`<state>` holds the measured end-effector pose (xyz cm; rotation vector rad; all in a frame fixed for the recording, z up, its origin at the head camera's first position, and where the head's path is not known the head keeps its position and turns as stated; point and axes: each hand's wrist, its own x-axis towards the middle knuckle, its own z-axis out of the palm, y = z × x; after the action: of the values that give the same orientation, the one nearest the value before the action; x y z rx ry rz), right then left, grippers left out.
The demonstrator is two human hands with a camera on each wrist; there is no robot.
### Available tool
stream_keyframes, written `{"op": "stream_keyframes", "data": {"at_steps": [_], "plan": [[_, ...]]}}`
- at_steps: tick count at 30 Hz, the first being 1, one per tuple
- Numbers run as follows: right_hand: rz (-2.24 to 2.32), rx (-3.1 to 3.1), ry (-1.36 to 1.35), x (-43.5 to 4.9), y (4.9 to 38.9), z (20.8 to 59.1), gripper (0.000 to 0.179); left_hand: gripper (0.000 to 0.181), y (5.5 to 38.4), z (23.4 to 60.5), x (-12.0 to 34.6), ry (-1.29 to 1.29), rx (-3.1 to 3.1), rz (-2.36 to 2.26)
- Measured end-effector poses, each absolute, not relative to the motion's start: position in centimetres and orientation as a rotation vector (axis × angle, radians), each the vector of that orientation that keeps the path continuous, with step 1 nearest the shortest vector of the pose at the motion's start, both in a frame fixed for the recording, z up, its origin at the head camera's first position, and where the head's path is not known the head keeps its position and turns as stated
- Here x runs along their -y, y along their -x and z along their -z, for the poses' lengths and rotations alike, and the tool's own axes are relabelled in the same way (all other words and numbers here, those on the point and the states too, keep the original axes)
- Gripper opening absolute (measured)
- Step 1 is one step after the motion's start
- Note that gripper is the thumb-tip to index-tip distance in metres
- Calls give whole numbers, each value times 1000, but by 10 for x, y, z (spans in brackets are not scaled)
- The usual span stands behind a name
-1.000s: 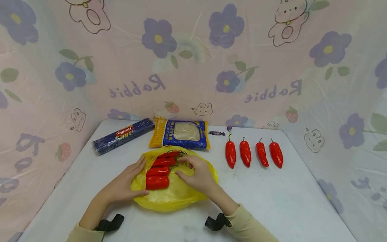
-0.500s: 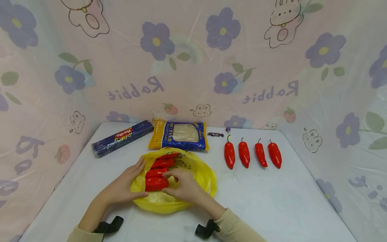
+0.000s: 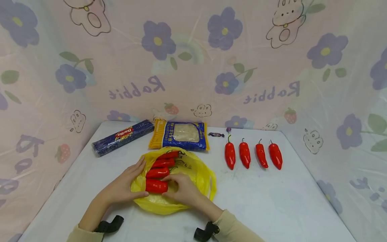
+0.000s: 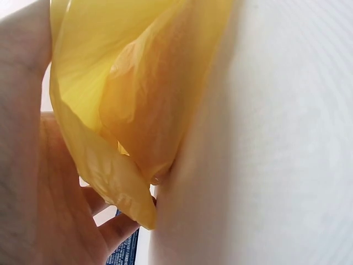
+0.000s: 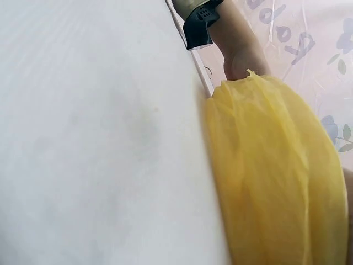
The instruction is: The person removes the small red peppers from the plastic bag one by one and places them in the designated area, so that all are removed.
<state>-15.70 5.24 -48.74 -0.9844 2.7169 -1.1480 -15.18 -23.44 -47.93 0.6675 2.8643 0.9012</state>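
In the head view, a yellow plastic bag point(image 3: 164, 207) lies with its mouth facing up, and several red peppers are stacked in its left part. My left hand point(image 3: 122, 184) rests along the bag's left side, fingers extended and thumb apart. Inside the bag, my right hand point(image 3: 182, 190) pinches the right end of the nearest red pepper point(image 3: 155, 186) between thumb and forefinger. The left wrist view shows the bag's yellow film point(image 4: 149, 99) against the left palm. In the right wrist view, the bag point(image 5: 276, 176) hides the right fingers.
Several red peppers stand in a row on the right, one marked point(image 3: 244, 154). Behind the bag lie a blue Barilla spaghetti pack point(image 3: 122, 137), a blue-and-yellow orecchiette bag point(image 3: 179, 135) and a wrapped candy point(image 3: 216, 134). A small purple item point(image 3: 228, 129) lies near one pepper's stem.
My right hand has come down and left from the upper peppers to the nearest one, which has shifted slightly toward the front. The left hand has stayed in place.
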Motion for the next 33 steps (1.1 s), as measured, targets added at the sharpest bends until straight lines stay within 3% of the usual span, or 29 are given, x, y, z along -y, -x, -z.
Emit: {"op": "stream_keyframes", "data": {"at_steps": [17,33], "plan": [[1160,-2721,986,-53,154,490,42,116,152,481,232,-633,-2851,-888],[1320,-2714,975,-59,153,454,38,116,151,480,234,-671,-2877,-888]]}}
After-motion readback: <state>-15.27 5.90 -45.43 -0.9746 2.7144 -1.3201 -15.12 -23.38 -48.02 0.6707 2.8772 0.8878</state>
